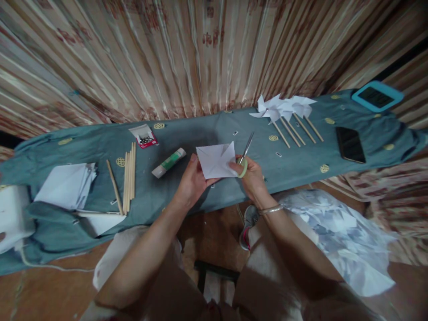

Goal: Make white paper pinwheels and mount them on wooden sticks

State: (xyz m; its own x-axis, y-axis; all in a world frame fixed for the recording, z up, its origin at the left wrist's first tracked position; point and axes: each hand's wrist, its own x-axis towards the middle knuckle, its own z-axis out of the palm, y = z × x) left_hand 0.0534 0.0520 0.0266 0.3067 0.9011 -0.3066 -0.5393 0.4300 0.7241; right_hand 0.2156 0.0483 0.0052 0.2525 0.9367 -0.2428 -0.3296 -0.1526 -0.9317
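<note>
A square of white paper (216, 158) with diagonal lines, perhaps cuts or creases, running in from its corners is held above the middle of the table. My left hand (191, 183) grips its left and lower edge, thumb at the side and fingers underneath. At the right edge, my right hand (253, 179) has its thumb on the paper and also keeps hold of scissors (244, 168) with pale green handles. Their blades point up and away from me, beside the sheet. A glue-like tube (169, 162), white and green, lies left of the paper.
Several white pinwheels (274, 109) on sticks lie at the back right, near a phone (350, 144) and a blue-framed device (377, 96). Leftward are a pin box (143, 136), wooden sticks (129, 178), stacked paper (65, 185) and a white appliance (15, 218). A bag of scraps (341, 236) stands below right.
</note>
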